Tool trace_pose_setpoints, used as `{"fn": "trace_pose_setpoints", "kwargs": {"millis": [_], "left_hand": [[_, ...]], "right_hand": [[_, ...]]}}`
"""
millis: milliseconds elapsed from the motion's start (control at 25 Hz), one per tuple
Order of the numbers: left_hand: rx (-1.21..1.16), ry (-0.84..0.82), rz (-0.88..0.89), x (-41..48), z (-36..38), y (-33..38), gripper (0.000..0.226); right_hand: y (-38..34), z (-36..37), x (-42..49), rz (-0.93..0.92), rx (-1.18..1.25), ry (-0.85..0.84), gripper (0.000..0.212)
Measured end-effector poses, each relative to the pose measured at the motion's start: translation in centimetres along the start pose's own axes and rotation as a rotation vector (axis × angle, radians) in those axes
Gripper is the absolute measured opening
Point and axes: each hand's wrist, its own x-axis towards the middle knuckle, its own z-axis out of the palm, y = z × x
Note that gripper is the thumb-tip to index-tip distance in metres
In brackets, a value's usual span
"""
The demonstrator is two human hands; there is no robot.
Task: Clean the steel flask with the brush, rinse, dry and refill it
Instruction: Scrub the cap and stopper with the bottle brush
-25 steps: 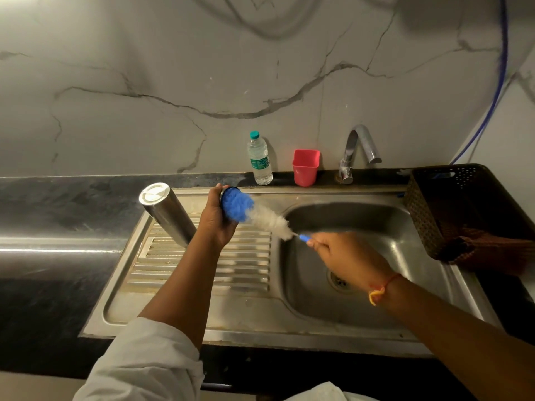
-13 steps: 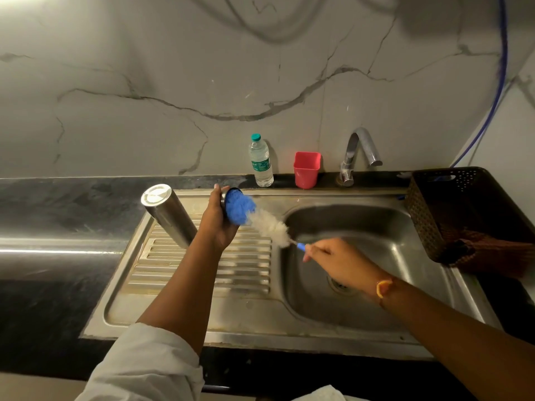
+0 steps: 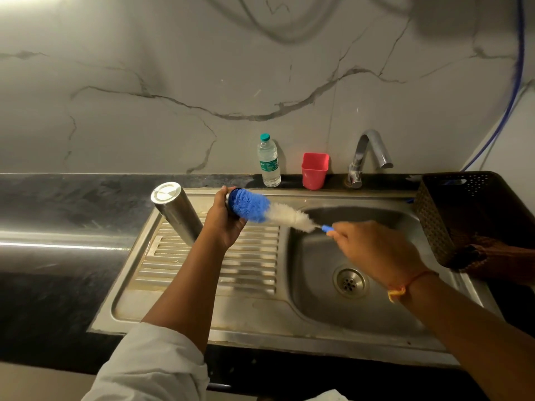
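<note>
Head view.
- Steel flask (image 3: 176, 212): stands on the drainboard of the sink (image 3: 202, 322), left of the basin and just beside the left hand (image 3: 223, 224); neither hand holds it.
- Left hand: curled round a small dark round piece (image 3: 228, 198), probably the flask's cap.
- Brush (image 3: 278, 215): blue head pressed into that piece; handle gripped by the right hand (image 3: 373, 250) over the basin.
- Tap (image 3: 367, 151): far side, no water seen running.
- Progress: scrubbing stage; rinse, dry and refill apparently remain.
</note>
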Motion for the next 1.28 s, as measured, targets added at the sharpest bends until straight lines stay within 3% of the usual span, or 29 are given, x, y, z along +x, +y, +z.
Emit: {"fn": "trace_pose_setpoints", "kwargs": {"millis": [160,280,360,440,560,640,720,920,1000,1080,1160,1280], "left_hand": [[0.110,0.027,-0.071,-0.9,0.7,-1.4,0.050],[0.141,0.041,-0.111,-0.8,-0.3,-1.3,0.053],[0.177,0.019,-0.077,-0.5,-0.1,-0.8,0.054],[0.187,-0.016,-0.029,-0.6,0.6,-0.5,0.051],[0.097,-0.031,0.001,-0.7,1.1,-0.3,0.045],[0.050,-0.079,0.000,-0.7,1.3,-0.2,0.045],[0.071,-0.087,0.007,-0.5,1.3,0.1,0.047],[0.296,0.047,-0.002,0.6,1.4,0.5,0.044],[0.415,0.159,-0.024,1.0,1.6,0.1,0.037],[0.456,0.207,-0.045,1.2,1.5,-0.1,0.033],[0.379,0.139,-0.049,1.2,1.3,0.0,0.038],[0.234,-0.016,-0.025,0.2,1.6,0.1,0.046]], "right_hand": [[-0.5,-1.8,1.8,-0.093,-0.121,0.198,0.045],[-1.7,-1.1,0.7,-0.290,-0.200,0.097,0.043],[-1.7,0.4,-0.5,-0.202,-0.085,-0.011,0.038],[-1.0,1.6,-0.8,0.053,0.351,-0.179,0.038],[-1.6,2.0,-1.6,0.684,1.342,-0.688,0.037],[-2.9,1.9,-2.5,0.790,1.532,-0.862,0.035],[-2.9,2.5,-2.2,0.645,1.281,-0.756,0.038],[0.9,2.3,0.4,0.038,-0.038,0.086,0.033],[1.9,1.6,0.8,-0.137,-0.315,0.187,0.033],[2.5,1.7,1.1,-0.170,-0.327,0.128,0.042],[1.9,2.5,0.8,-0.043,0.003,-0.024,0.045],[-0.9,3.1,-0.5,0.390,1.013,-0.506,0.040]]}}
